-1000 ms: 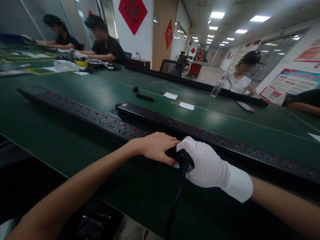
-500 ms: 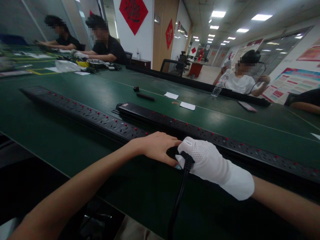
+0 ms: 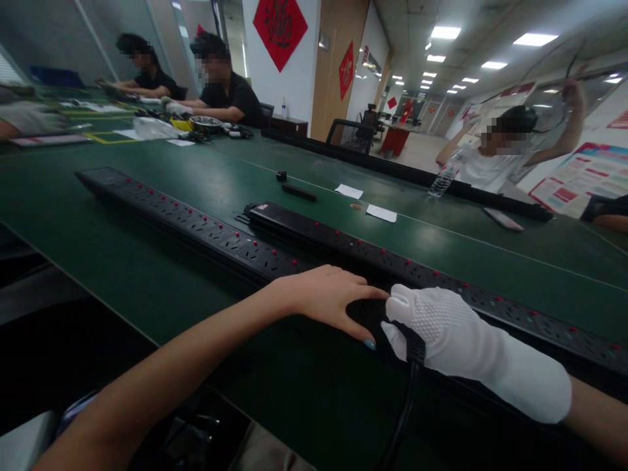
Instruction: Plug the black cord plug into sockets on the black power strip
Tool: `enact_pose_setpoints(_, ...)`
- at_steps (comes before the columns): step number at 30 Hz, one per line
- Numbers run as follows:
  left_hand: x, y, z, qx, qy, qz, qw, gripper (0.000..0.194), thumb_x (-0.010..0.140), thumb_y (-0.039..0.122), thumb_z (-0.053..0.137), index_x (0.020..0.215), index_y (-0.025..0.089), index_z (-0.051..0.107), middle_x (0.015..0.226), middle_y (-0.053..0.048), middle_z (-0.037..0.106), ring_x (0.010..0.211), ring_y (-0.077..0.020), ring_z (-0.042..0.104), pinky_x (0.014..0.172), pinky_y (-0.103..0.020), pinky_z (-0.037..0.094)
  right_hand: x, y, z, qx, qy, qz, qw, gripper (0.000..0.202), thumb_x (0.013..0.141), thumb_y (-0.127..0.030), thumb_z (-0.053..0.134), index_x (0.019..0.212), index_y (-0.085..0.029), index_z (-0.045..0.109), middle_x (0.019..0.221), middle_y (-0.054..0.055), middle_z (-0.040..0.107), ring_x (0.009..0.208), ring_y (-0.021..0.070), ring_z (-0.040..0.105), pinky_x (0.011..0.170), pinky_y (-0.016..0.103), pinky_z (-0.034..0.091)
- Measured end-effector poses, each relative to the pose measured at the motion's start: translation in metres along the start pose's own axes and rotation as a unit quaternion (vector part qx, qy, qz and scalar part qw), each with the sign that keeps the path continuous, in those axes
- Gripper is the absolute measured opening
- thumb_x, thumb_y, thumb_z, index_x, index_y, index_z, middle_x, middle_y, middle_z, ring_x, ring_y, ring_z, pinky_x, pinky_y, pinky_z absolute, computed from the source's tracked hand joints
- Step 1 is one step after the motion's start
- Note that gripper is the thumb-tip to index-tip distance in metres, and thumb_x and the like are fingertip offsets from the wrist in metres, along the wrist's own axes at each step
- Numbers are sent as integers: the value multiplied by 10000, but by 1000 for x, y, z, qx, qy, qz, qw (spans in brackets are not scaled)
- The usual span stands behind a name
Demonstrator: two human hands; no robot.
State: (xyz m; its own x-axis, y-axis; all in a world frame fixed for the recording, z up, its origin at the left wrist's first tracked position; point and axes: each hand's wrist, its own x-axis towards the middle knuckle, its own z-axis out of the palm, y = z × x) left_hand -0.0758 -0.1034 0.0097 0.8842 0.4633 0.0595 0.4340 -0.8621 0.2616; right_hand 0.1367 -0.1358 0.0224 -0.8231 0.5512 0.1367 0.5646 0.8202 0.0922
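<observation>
White walls, red diamond hangings (image 3: 280,33), wooden panel (image 3: 338,55), pale floor (image 3: 417,147), ceiling lights (image 3: 536,39) (lit), office chairs (image 3: 369,124)

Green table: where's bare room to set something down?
Bare tabletop shows between the front power strip and near edge, left of the left arm; more lies right of the white cards, nearer than the bottle. It's crowded around the left hand, gloved right hand and black plug.

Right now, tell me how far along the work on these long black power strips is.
Apparently done: a nearer long black power strip and a farther strip lie on the green table. In hand: the white-gloved right hand holds a thick black cable's moulded end; the bare left hand reaches over the nearer strip. Left: unclear; the hands hide any connection.
</observation>
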Motion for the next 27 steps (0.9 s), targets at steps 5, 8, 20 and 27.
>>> enact_pose_setpoints(5, 9, 12, 11, 29, 26, 26, 999, 673, 773, 647, 354, 1303, 234, 325, 1090, -76, 557, 932, -232, 549, 761, -319, 389, -19, 17, -2, 41, 27, -71, 996, 150, 766, -255, 452, 645, -180, 498, 604, -2, 476, 512, 103, 400, 494, 247, 266)
enact_pose_setpoints(8, 13, 18, 17, 57, 53, 20, 997, 676, 784, 640, 334, 1304, 207, 332, 1086, -103, 554, 907, -244, 554, 756, -339, 393, -27, 23, 2, 35, 36, -73, 996, 167, 742, -304, 493, 622, -189, 489, 540, -23, 463, 467, 97, 391, 467, 246, 257)
enact_pose_setpoints(20, 10, 10, 13, -47, 53, 32, 997, 691, 729, 650, 438, 1284, 243, 371, 1234, -47, 504, 1071, -230, 504, 857, -323, 367, -30, 16, -8, 211, 225, 268, 913, 244, 863, -349, 343, 720, -215, 488, 654, 3, 517, 576, 132, 500, 530, 262, 417)
enact_pose_setpoints(27, 10, 4, 8, -76, 39, 44, 995, 694, 675, 642, 517, 1214, 209, 455, 1120, -59, 586, 962, -214, 568, 780, -279, 400, -6, -3, 9, 203, 108, 228, 946, 183, 807, -391, 461, 776, -211, 450, 623, -31, 511, 514, 98, 483, 519, 222, 388)
